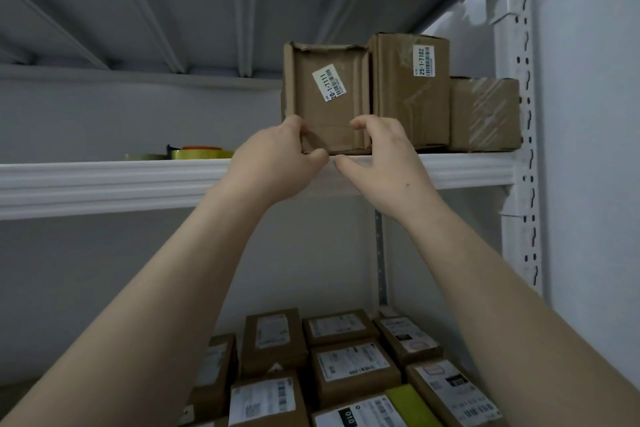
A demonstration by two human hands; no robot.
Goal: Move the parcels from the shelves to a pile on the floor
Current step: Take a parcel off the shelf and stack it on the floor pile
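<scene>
Brown cardboard parcel with white barcode label (pixel 325 97) stands upright at the front edge of the white metal upper shelf (pixel 104 180). Left hand (pixel 277 156) grips its lower left corner, thumb under the bottom edge. Right hand (pixel 384 156) pinches the lower right corner, fingers curled, thumb low. A taller taped brown parcel (pixel 408 90) touches its right side, then a shorter brown box (pixel 485 114). Yellow tape rolls (pixel 197 152) lie to the left. Labelled brown parcels (pixel 346 371) sit packed on the shelf below.
</scene>
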